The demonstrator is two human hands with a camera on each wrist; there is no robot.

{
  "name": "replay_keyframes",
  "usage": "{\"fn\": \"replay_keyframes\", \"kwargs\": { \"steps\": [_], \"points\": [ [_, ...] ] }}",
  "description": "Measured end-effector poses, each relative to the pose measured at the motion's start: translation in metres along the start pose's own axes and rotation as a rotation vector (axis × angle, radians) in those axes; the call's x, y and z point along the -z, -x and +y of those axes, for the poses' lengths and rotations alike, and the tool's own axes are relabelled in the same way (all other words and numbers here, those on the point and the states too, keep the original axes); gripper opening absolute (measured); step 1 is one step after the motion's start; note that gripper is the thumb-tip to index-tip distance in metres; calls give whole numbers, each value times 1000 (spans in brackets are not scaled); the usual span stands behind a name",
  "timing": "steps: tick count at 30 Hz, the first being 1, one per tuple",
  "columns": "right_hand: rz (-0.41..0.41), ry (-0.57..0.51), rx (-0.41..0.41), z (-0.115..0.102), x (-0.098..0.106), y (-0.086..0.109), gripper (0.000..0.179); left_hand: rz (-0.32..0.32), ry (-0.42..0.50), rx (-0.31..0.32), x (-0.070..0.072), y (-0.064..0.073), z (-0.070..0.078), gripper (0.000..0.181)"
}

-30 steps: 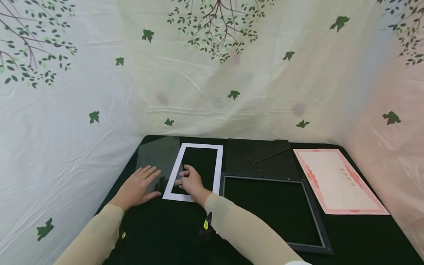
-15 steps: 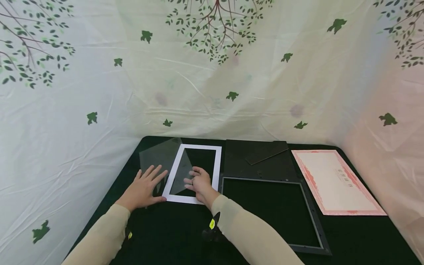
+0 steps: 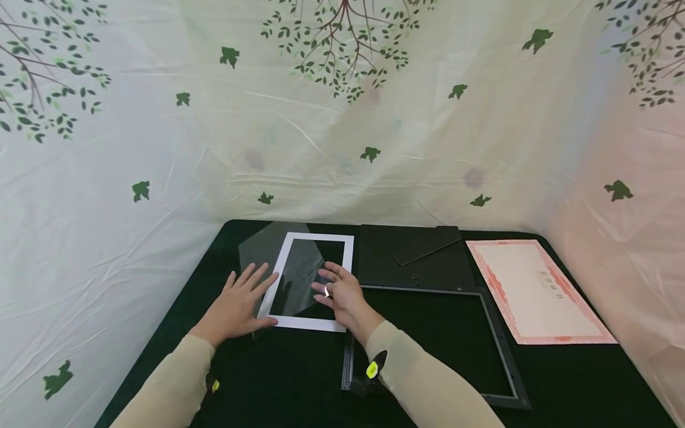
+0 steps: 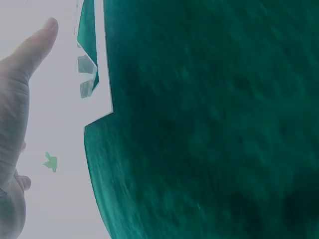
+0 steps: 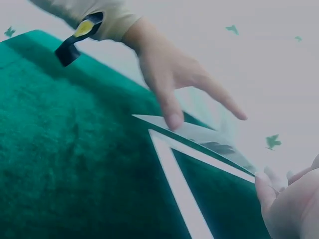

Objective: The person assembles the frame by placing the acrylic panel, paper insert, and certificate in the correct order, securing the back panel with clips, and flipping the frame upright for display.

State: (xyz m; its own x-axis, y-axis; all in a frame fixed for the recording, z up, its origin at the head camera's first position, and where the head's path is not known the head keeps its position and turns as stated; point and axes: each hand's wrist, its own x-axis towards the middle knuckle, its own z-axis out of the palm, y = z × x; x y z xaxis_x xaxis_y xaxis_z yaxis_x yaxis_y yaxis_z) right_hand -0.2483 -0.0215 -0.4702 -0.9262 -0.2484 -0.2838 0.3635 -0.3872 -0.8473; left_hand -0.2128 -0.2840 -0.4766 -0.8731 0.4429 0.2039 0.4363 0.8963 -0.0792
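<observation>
A clear sheet (image 3: 259, 245), glass or plastic, is tilted over a white mat (image 3: 307, 323) with a rectangular window. My right hand (image 3: 346, 299), a ring on one finger, pinches the sheet's right edge. In the right wrist view the right hand (image 5: 294, 204) has its thumb on that edge, and the sheet (image 5: 204, 134) is raised above the mat (image 5: 174, 184). The left hand (image 3: 235, 309) has its fingers spread at the sheet's left side, with the thumb near the mat's lower left corner. In the left wrist view, the left hand's thumb (image 4: 35, 45) is extended.
A black picture frame (image 3: 507, 359) lies right of the mat, partly under my right forearm. Behind it is a dark backing board (image 3: 382, 255) with a stand leg (image 3: 428, 246). A pink-bordered certificate (image 3: 535, 291) lies at the far right. A printed curtain (image 3: 321, 131) surrounds the table.
The clear sheet has moved right and tilted, now overlapping much of the mat's window. My right hand has shifted right with its edge, and the left hand has followed to the right.
</observation>
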Motion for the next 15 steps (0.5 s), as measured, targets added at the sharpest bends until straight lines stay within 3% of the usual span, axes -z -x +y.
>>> {"fn": "replay_keyframes", "kwargs": {
  "steps": [10, 15],
  "points": [
    [-37, 18, 8, -32, 52, 24, 45, 125, 67, -25, 4, -10, 17, 98],
    [-69, 8, 40, -53, 76, 40, 46, 169, 143, 5, 5, -17, 29, 97]
  ]
}}
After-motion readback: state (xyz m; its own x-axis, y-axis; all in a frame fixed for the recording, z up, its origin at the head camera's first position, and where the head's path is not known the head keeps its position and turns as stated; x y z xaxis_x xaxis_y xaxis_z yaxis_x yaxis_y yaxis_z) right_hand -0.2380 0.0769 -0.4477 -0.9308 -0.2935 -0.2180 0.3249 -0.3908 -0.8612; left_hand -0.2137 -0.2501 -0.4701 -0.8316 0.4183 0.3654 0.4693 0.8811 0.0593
